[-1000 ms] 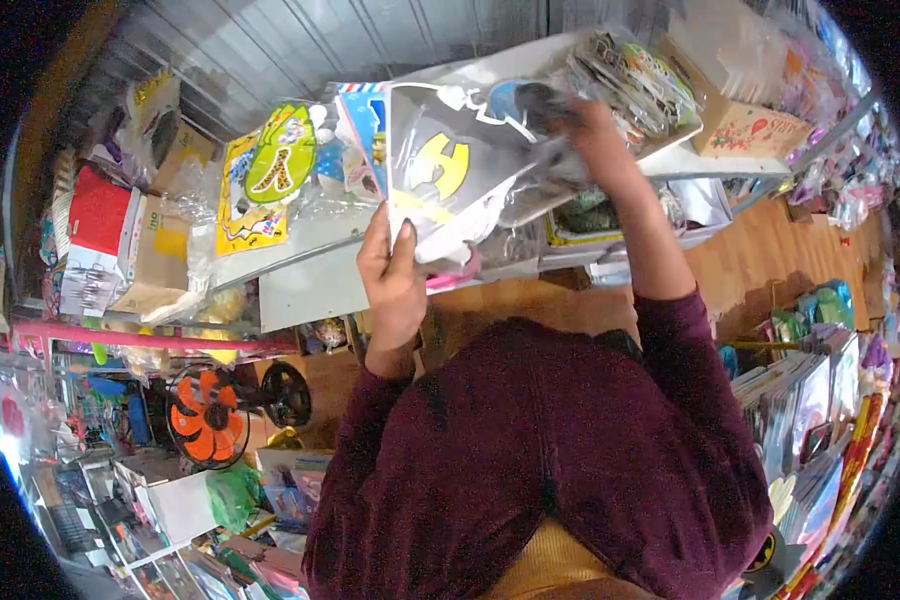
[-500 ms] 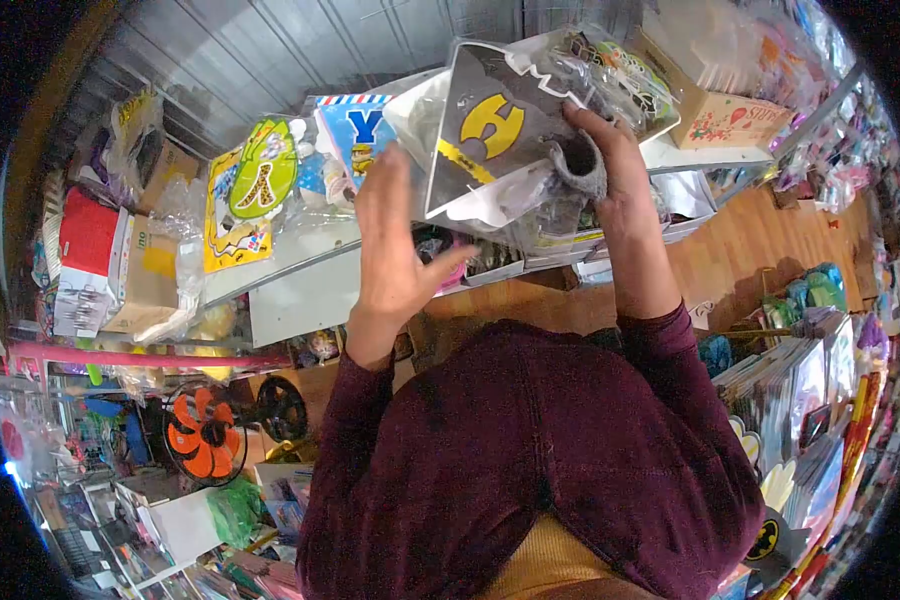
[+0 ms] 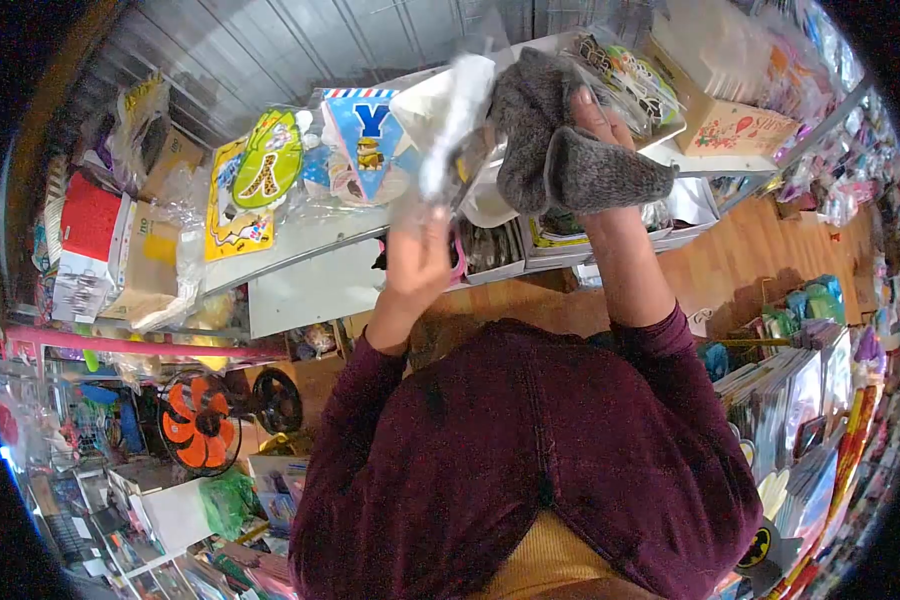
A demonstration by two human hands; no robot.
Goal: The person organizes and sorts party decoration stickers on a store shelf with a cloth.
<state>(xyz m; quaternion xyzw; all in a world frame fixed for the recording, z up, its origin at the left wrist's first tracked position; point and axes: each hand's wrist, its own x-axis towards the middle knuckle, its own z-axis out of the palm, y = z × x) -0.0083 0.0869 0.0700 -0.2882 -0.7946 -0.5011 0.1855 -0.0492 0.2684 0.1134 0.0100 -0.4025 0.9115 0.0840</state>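
Observation:
My left hand (image 3: 419, 250) is closed on the lower edge of a plastic-wrapped banner packet (image 3: 458, 130), which is tilted nearly edge-on and smeared by motion. In my right hand (image 3: 592, 115) is a dark grey knitted cloth (image 3: 532, 130), bunched up, with a folded end hanging over the wrist. The cloth hides part of that hand. Left of the packet, a blue pennant banner with a letter Y (image 3: 373, 135) lies on the white shelf (image 3: 320, 238). Beside it lies a green leaf-shaped banner (image 3: 268, 160) on a yellow one (image 3: 232, 235).
A carton (image 3: 740, 125) holding plastic-wrapped goods stands at the shelf's right end. More boxes (image 3: 150, 250) and a red packet (image 3: 92, 222) are on the left. An orange-bladed fan (image 3: 200, 425) stands lower left. Below the shelf is wooden floor (image 3: 730, 265).
The banner packet has passed from my right hand to my left and turned from face-on to edge-on. My left hand has closed on it. The grey cloth now shows fully in my right hand.

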